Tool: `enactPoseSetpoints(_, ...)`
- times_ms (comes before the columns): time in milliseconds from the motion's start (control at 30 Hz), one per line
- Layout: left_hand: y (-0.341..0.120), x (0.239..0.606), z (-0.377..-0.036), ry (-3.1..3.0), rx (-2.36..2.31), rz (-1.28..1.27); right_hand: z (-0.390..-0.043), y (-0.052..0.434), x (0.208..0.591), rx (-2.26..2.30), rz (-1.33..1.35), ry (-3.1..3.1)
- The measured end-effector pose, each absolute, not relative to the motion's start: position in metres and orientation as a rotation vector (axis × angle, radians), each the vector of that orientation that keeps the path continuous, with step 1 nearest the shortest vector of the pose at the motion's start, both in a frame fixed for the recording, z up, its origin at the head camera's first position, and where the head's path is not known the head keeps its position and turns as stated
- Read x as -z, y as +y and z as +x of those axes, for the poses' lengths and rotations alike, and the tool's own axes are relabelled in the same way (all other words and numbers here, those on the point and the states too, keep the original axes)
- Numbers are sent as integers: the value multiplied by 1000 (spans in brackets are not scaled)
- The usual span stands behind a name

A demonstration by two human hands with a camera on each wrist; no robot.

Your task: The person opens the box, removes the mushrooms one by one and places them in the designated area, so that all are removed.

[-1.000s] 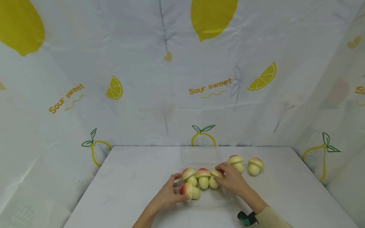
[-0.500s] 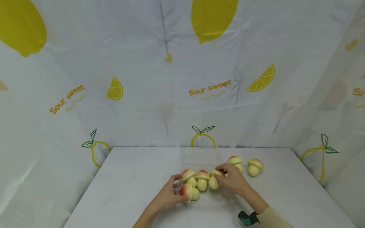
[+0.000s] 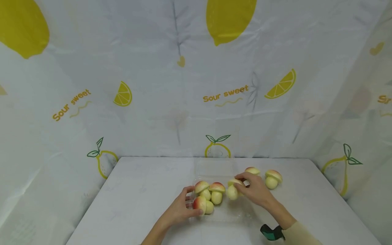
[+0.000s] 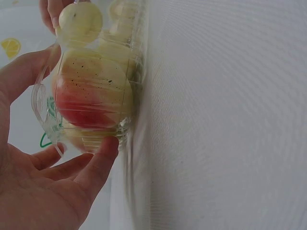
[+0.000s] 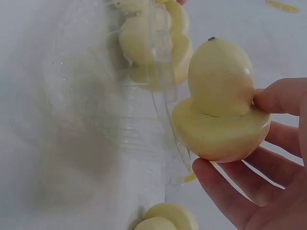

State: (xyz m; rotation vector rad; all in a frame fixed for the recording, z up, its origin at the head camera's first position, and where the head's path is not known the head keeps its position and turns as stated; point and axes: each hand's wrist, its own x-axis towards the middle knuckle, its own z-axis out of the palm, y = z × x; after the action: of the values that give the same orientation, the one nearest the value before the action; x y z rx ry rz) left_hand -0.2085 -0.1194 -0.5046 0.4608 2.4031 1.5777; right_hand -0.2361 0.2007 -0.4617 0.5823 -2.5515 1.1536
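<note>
- Right hand [image 3: 255,190]: its fingers [image 5: 280,98] curl round the cap of a toy mushroom [image 3: 233,189], stem toward the camera in the right wrist view, held just above the clear tray [image 3: 242,212].
- Left hand [image 3: 180,209]: thumb and fingers [image 4: 103,155] grip the tray's left end, touching the wall beside a mushroom on its side [image 3: 202,205] with a red cap.
- Outward from the hands: two upright mushrooms [image 3: 209,191] stand in the tray's far row, at 9 o'clock from the held one. The one on its side lies at their 6 o'clock.
- The tray's lid [image 3: 215,167] seems to lie open at 12 o'clock, flat on the table [image 3: 137,190]; it is faint and hard to trace.
- Two loose mushrooms [image 3: 273,178] stand on the table outside the tray, at about 2 o'clock from the right hand, one partly hidden behind it.
- Judged from this: three mushrooms are in the tray, one is in hand, two wait outside, so the packing looks a little past half done, with the lid unclosed.
</note>
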Motion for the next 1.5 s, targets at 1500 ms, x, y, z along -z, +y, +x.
enactPoseSetpoints(1500, -120, 505, -210, 2402, -1580, 474, -214, 297, 422, -972, 454, -2601)
